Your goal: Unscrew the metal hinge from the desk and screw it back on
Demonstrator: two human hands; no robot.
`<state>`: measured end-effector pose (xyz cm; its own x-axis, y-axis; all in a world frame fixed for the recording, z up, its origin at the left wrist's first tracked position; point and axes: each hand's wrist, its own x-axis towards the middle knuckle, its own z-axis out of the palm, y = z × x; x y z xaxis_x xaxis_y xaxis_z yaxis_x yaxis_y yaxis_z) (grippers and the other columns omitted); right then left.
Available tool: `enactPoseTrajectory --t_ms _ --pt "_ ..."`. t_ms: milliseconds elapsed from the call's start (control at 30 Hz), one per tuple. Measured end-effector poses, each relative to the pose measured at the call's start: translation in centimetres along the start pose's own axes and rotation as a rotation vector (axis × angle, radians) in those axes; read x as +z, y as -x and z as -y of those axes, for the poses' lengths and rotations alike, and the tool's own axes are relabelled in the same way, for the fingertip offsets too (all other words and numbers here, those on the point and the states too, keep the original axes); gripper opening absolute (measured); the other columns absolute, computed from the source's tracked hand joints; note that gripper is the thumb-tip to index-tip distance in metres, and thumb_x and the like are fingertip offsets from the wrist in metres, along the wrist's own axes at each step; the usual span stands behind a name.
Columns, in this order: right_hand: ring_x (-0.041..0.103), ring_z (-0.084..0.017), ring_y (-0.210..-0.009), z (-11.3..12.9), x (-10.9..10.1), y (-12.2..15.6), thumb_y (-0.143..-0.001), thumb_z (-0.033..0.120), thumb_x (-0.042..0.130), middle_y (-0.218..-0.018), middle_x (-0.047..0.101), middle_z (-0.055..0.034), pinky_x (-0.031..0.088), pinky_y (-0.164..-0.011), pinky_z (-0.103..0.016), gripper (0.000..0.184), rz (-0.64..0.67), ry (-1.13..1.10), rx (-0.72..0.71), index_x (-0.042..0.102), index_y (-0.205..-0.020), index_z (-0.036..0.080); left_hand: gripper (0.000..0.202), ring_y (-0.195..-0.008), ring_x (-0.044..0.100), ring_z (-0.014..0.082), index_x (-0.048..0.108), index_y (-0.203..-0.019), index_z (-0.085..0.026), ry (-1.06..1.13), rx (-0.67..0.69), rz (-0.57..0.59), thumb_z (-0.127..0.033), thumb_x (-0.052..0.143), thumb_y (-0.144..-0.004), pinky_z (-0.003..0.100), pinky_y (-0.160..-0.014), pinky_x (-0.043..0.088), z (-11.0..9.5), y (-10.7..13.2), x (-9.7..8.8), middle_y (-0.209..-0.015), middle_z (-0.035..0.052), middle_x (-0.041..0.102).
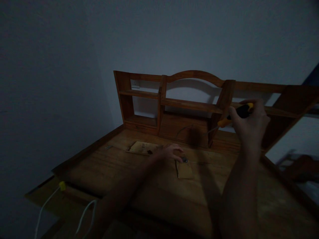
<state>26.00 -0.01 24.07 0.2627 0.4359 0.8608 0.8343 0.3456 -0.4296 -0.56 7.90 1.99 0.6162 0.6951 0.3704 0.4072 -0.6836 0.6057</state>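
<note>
My right hand (pixel 251 127) is raised above the right side of the desk, closed around a screwdriver (pixel 241 112) with a black and yellow handle. Its thin shaft points down and to the left, clear of the desktop. Low over the middle of the desk is my left hand (pixel 173 152), thumb and fingers curved with a gap between them. Beside the thumb tip sits a small metal piece (pixel 184 159), too dark to make out; whether the thumb touches it I cannot tell. That piece lies at the far end of a small flat tan board (pixel 184 170).
A wooden shelf unit (pixel 191 105) stands along the back of the wooden desk (pixel 159 189). Left of my hand lies a pale, stained flat piece (pixel 143 147). Small metal bits (pixel 108 147) lie farther left. A white cord (pixel 86 212) hangs at the front left.
</note>
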Motion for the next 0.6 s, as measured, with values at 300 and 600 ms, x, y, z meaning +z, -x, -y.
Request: enactPoseTrajectory --t_ms 300,600 --pt "0.066 -0.031 -0.085 -2.3 1.5 -0.2 -0.079 0.048 0.070 -0.092 0.071 -0.0085 0.046 -0.072 -0.039 0.027 0.455 0.055 -0.050 0.059 -0.091 0.026 0.044 -0.113 0.068 0.0251 0.078 -0.106 -0.025 0.211 0.049 0.056 -0.045 0.090 -0.069 0.041 -0.104 0.049 -0.1 1.7 -0.6 -0.114 0.0094 0.075" --pt "0.066 -0.023 -0.075 -0.5 3.5 0.6 -0.082 0.048 0.072 -0.082 0.072 -0.0032 0.045 -0.065 -0.033 0.026 0.790 -0.051 -0.174 0.067 -0.089 0.024 0.052 -0.124 0.063 0.0250 0.071 -0.125 -0.030 0.061 0.208 0.104 -0.031 0.086 -0.076 0.041 -0.110 0.046 -0.1 2.0 -1.4 -0.128 0.0072 0.070"
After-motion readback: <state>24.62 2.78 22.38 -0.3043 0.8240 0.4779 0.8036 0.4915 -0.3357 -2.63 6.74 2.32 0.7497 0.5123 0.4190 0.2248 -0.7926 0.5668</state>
